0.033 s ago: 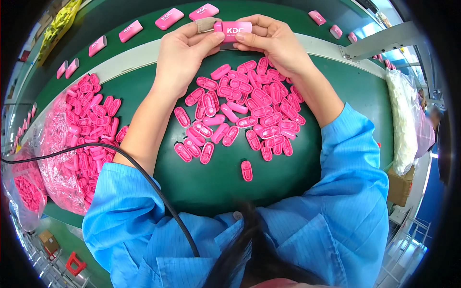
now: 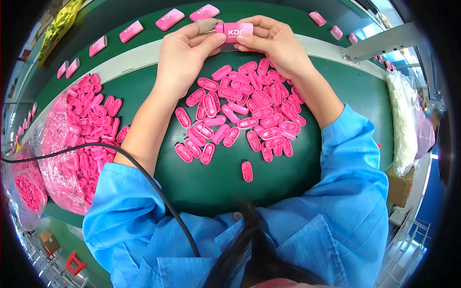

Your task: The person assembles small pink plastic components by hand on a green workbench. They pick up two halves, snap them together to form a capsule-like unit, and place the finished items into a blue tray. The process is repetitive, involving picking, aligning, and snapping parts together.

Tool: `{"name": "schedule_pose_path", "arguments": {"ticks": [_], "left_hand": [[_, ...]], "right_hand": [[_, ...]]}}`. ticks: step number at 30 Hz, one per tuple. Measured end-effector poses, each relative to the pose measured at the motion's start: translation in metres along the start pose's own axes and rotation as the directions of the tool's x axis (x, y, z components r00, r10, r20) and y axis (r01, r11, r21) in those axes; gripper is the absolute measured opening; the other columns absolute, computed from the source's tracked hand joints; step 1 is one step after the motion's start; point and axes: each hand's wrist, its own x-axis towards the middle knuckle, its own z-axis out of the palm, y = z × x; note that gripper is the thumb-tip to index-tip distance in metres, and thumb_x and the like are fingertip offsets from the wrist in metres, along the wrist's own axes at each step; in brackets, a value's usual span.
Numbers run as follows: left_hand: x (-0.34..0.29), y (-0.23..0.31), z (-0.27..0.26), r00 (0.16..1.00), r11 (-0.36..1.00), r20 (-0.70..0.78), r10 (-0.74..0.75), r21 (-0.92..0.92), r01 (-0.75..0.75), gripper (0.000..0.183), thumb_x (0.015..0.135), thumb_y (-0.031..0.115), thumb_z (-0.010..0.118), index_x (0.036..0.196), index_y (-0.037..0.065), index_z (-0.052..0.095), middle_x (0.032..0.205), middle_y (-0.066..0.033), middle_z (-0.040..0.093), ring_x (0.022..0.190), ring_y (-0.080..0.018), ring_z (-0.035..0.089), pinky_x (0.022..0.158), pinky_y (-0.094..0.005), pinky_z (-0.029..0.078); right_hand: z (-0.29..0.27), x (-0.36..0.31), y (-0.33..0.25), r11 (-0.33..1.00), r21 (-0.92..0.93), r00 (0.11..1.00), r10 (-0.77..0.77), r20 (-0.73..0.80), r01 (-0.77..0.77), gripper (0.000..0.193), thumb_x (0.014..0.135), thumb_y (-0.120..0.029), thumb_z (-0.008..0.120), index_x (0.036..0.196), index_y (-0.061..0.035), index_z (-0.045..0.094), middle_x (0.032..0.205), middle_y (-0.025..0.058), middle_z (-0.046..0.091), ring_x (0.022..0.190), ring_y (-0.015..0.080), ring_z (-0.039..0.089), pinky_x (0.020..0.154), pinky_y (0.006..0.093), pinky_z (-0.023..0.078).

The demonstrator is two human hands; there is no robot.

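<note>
Above the far rail of the table, both my hands pinch a glossy pink casing (image 2: 242,29) with printed white lettering. My left hand (image 2: 182,60) is closed on its left end, where a pink end cap (image 2: 219,28) sits; whether that cap is fully seated I cannot tell. A beige wrap (image 2: 207,25) covers my left index finger. Thumb and fingers of my right hand (image 2: 283,45) grip the casing's right end. Below my hands lies a loose heap of oval pink caps (image 2: 261,98), many with their hollow side up. One single cap (image 2: 247,171) lies apart, nearer to me.
Several finished-looking pink casings (image 2: 131,31) lie along the green belt (image 2: 269,6) beyond the pale rail (image 2: 120,66). Clear bags of pink caps (image 2: 60,149) stand at left, crossed by a black cable (image 2: 129,156). A metal bracket (image 2: 379,43) and a white-filled bag (image 2: 402,120) are at right.
</note>
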Motion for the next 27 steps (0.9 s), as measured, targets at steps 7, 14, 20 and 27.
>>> {"name": "schedule_pose_path", "arguments": {"ticks": [7, 14, 20, 27], "left_hand": [[-0.001, -0.008, 0.004, 0.990, 0.981, -0.073, 0.119, 0.161, -0.106, 0.034, 0.083, 0.007, 0.063, 0.114, -0.006, 0.055, 0.100, -0.0124, 0.064, 0.089, -0.0145, 0.062, 0.080, -0.0247, 0.050], [-0.012, -0.007, 0.011, 0.945, 0.746, -0.040, 0.324, 0.626, -0.229, 0.032, 0.086, 0.008, 0.056, 0.117, 0.000, 0.056, 0.093, -0.0121, 0.066, 0.082, -0.0119, 0.062, 0.076, -0.0240, 0.049], [-0.015, -0.003, 0.016, 0.860, 0.473, 0.128, 0.493, 0.791, -0.389, 0.042, 0.079, 0.000, 0.053, 0.119, -0.008, 0.041, 0.073, -0.0234, 0.060, 0.069, -0.0391, 0.061, 0.062, -0.0440, 0.049], [-0.006, 0.003, 0.011, 0.876, 0.479, 0.171, 0.450, 0.782, -0.399, 0.023, 0.077, 0.002, 0.057, 0.099, 0.002, 0.062, 0.102, -0.0134, 0.059, 0.096, -0.0314, 0.055, 0.081, -0.0362, 0.047]], "right_hand": [[0.002, -0.001, -0.002, 0.968, -0.184, 0.983, -0.179, -0.049, 0.168, 0.031, 0.079, -0.006, 0.066, 0.106, 0.0039, 0.056, 0.095, 0.0103, 0.064, 0.088, 0.0140, 0.062, 0.078, 0.0244, 0.051], [0.005, -0.002, -0.007, 0.933, -0.308, 0.979, -0.201, -0.020, 0.185, 0.030, 0.081, -0.004, 0.064, 0.108, 0.0042, 0.056, 0.098, 0.0103, 0.063, 0.088, 0.0120, 0.060, 0.079, 0.0243, 0.051], [0.013, -0.007, -0.011, 0.821, -0.503, 0.943, -0.332, -0.035, 0.270, 0.029, 0.080, -0.004, 0.065, 0.106, 0.0043, 0.057, 0.094, 0.0084, 0.064, 0.085, 0.0110, 0.061, 0.080, 0.0241, 0.051], [-0.026, 0.059, -0.009, 0.867, -0.495, 0.995, -0.088, -0.042, 0.056, 0.028, 0.076, -0.009, 0.067, 0.101, 0.0034, 0.060, 0.087, 0.0109, 0.064, 0.077, 0.0145, 0.062, 0.068, 0.0268, 0.050]]}}
